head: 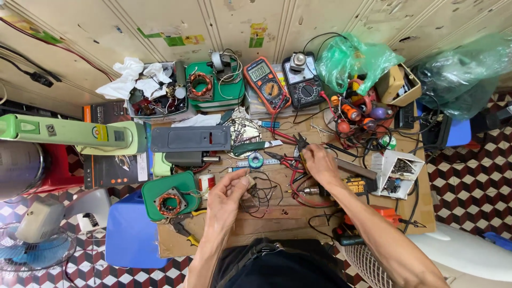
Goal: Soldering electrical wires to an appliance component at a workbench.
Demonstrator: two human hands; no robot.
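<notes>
My left hand (228, 194) is raised over the middle of a cluttered wooden work board (277, 224), pinching a small component with thin black wires (261, 196) trailing from it. My right hand (320, 162) reaches further back and closes on the handles of red-handled pliers (292, 151), whose tip points toward the back. A small spool of solder (256, 160) and a knife with a green handle (256, 147) lie just behind my left hand. A fan motor in a green housing (169, 198) sits left of my left hand.
Two multimeters, one orange (266, 83) and one black (302, 80), lean at the back beside another green motor housing (214, 85). Green plastic bags (352, 58), a red tray of parts (362, 114), a green fan body (69, 133), a blue stool (130, 234) and a standing fan (37, 234) surround the board.
</notes>
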